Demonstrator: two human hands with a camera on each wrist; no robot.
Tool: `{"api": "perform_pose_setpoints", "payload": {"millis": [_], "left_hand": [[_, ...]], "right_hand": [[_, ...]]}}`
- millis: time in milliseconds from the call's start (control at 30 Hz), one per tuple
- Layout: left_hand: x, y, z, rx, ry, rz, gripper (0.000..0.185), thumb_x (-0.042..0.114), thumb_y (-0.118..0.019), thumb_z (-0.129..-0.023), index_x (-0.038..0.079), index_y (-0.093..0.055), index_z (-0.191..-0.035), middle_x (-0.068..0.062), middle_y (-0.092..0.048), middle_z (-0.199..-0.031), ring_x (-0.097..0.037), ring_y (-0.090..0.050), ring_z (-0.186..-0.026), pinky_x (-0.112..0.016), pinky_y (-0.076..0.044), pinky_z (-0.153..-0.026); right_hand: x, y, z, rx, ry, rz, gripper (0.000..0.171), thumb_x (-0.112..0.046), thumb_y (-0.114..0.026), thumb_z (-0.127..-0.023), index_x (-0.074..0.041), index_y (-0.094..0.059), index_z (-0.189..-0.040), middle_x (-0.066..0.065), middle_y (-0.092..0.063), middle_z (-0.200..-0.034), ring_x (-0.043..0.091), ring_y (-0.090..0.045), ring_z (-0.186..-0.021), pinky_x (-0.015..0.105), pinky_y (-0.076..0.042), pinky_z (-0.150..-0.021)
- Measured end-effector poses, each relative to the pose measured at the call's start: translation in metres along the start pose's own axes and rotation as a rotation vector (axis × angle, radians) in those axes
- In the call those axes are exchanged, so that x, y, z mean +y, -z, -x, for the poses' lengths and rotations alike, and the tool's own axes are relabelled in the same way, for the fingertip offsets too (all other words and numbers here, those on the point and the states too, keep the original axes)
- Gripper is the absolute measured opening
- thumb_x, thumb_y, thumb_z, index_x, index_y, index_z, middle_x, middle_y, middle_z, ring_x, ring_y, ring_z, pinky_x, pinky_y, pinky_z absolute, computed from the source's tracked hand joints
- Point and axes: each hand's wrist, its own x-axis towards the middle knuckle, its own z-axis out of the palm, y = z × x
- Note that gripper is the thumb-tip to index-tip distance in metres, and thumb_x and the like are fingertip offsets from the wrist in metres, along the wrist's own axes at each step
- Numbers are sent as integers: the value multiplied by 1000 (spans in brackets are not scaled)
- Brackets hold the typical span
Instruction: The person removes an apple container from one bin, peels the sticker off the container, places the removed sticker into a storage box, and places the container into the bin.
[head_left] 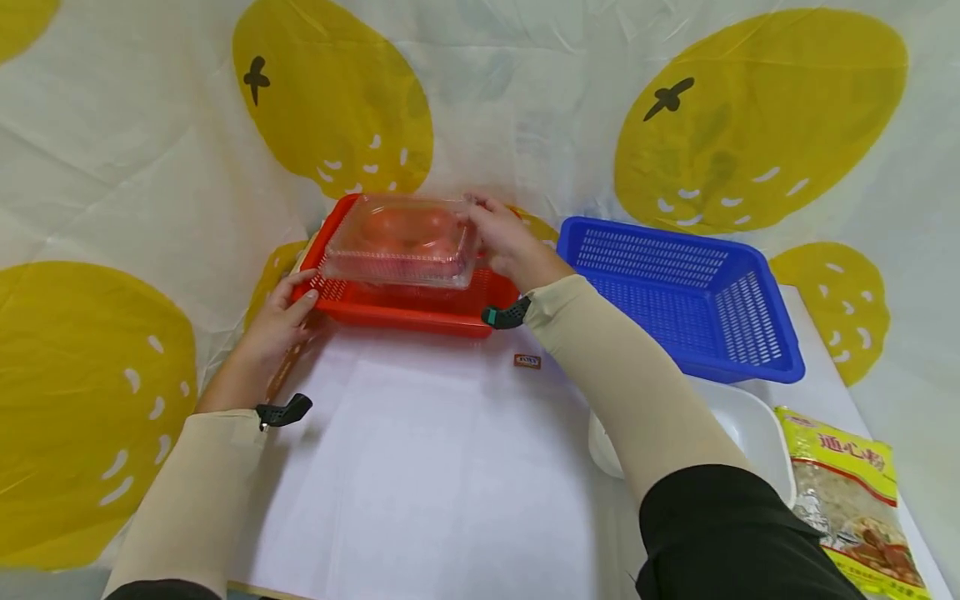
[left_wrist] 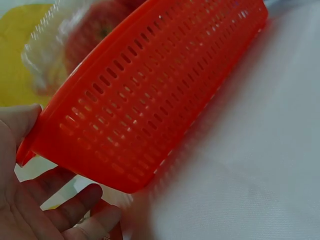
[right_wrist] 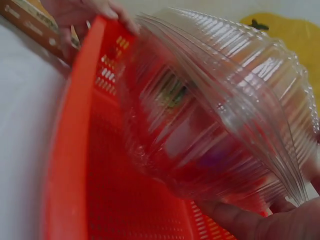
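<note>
A clear plastic clamshell box point(head_left: 401, 268) with red tomatoes inside is tilted over the red basket point(head_left: 405, 319). My right hand point(head_left: 513, 242) grips the box by its right end. In the right wrist view, the ribbed clamshell point(right_wrist: 240, 100) hangs partly inside the basket's opening, its lid closed. At the basket's left end, my left hand point(head_left: 281, 321) holds the rim, with the thumb over the edge. From the left wrist, the thumb point(left_wrist: 22, 120) presses the corner of the slotted basket point(left_wrist: 150, 100), and the other fingers curl below the rim.
To the right stands a blue basket point(head_left: 678, 292), with a white dish point(head_left: 738, 417) in front of it, partly behind my right sleeve. A yellow bag of pasta point(head_left: 847, 492) lies at the right edge. A small wrapped piece point(head_left: 527, 361) lies near the red basket.
</note>
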Motion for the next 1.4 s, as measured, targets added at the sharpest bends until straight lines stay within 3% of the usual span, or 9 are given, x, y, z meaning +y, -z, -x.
{"api": "perform_pose_setpoints", "payload": {"millis": [300,433,567,933,1167,1400], "left_hand": [[1,2,2,4,-21,-45,57,39,-52,-112,42,-34,-166,-6,-26,-172,-30,-40,-144,-36,-50,-110],[1,4,4,-21,-30,-62,59,37,-50,-113,37,-32,-169,-9,-26,-173,-35,-38,-145,-32,-52,-104],[0,3,9,-28,-35,-84,59,37,-50,-113,36,-31,-169,-10,-26,-173,-37,-39,-146,-38,-51,-110],[1,6,11,-22,-47,-102,58,38,-50,-113,40,-31,-168,-10,-24,-173,-36,-39,-146,-36,-53,-107],[1,5,9,-23,-44,-95,58,39,-52,-112,40,-33,-167,-8,-28,-172,-36,-41,-146,-44,-50,-112],[0,7,11,-15,-41,-105,59,42,-52,-111,41,-32,-167,-10,-26,-172,-38,-40,-148,-49,-47,-116]], "right_hand": [[4,-6,-19,-8,-51,74,60,-22,-68,-106,-29,-45,-161,4,-51,-148,31,-56,-127,49,-59,-99],[9,-5,-27,16,-72,92,53,-23,-69,-106,-29,-50,-156,4,-51,-147,29,-54,-128,46,-60,-96],[16,-4,-33,15,-75,126,51,-26,-70,-105,-31,-52,-153,3,-51,-147,28,-52,-130,46,-59,-98],[25,-17,-42,-47,-37,124,73,-34,-64,-108,-37,-27,-170,-6,-30,-172,27,-43,-146,57,-49,-112],[28,-18,-40,-10,-56,222,74,-42,-63,-107,-43,-23,-170,-7,-28,-174,24,-37,-152,51,-46,-117],[22,-16,-39,-49,-77,410,74,-47,-58,-109,-46,-17,-170,-2,-24,-176,27,-33,-154,49,-44,-119]]}}
